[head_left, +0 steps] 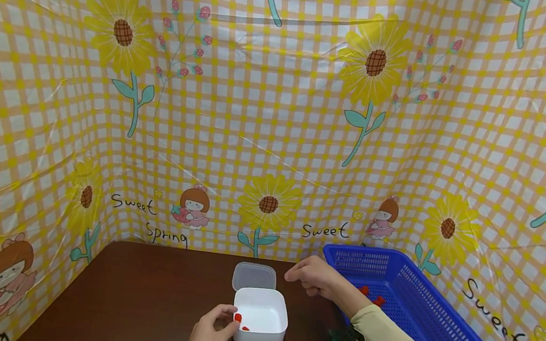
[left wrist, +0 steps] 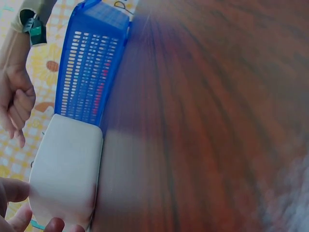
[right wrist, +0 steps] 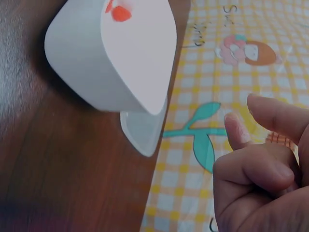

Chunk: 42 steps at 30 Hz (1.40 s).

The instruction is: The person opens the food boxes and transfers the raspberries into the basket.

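My left hand [head_left: 212,330] grips the near left corner of a white square box [head_left: 260,336], with its thumb and fingers around the wall. Inside the box, by that corner, lie small red pieces [head_left: 238,317]; their kind is unclear. Behind the box lies its translucent lid [head_left: 254,275], flat on the table. In the air to the right of the lid is my right hand [head_left: 317,277]. Its thumb and forefinger point left with a gap between their tips, seen in the right wrist view, and nothing is held; the other fingers bend loosely.
A blue slotted basket [head_left: 435,306] stands at the right, under my right forearm, with a few small red pieces [head_left: 378,301] in it. The dark wooden table [head_left: 137,299] meets a checked, flower-printed cloth [head_left: 237,135] at the back and sides. A green-and-black strap [head_left: 344,336] hangs at my right cuff.
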### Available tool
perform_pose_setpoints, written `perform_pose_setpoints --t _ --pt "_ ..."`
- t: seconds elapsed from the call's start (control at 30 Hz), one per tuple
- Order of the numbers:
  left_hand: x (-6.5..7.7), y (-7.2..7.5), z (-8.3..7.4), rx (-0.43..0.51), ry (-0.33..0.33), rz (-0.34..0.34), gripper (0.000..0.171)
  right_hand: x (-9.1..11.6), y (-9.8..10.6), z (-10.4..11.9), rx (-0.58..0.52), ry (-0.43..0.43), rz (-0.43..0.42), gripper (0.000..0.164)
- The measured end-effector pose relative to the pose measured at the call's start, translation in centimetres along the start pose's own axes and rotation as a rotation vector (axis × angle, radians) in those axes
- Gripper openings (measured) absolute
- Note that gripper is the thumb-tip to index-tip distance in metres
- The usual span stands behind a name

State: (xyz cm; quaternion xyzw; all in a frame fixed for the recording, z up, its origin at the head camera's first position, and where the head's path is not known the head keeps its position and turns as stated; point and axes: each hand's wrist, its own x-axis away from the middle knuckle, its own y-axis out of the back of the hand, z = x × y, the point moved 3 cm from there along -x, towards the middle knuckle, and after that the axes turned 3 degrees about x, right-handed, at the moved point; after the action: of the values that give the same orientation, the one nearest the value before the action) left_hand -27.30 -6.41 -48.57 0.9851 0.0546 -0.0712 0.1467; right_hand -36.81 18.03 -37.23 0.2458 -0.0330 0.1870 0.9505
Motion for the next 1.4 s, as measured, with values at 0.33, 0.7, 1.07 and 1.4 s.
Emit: perform_pose_setpoints --t 0.33,0.7,1.07,1.4 --pt "-0.2 -0.1 0.1 -0.003 0.008 -0.008 0.027 -1.1 -3.4 0.1 0.006 -0.006 0.062 0.019" --pt "-0.4 -0.3 0.2 -0.019 0.023 -0.006 0.026 -1.9 -6.4 0.1 0.017 -0.046 0.154 0.023" --pt "-0.3 -0.1 0.5 0.023 -0.014 0.034 0.026 -2.2 -9.3 -1.1 0.009 -0.053 0.279 0.012" --pt "-0.2 -0.1 0.7 0.018 -0.037 0.053 0.029 -2.1 -11.3 -2.3 0.037 -0.041 0.358 0.011"
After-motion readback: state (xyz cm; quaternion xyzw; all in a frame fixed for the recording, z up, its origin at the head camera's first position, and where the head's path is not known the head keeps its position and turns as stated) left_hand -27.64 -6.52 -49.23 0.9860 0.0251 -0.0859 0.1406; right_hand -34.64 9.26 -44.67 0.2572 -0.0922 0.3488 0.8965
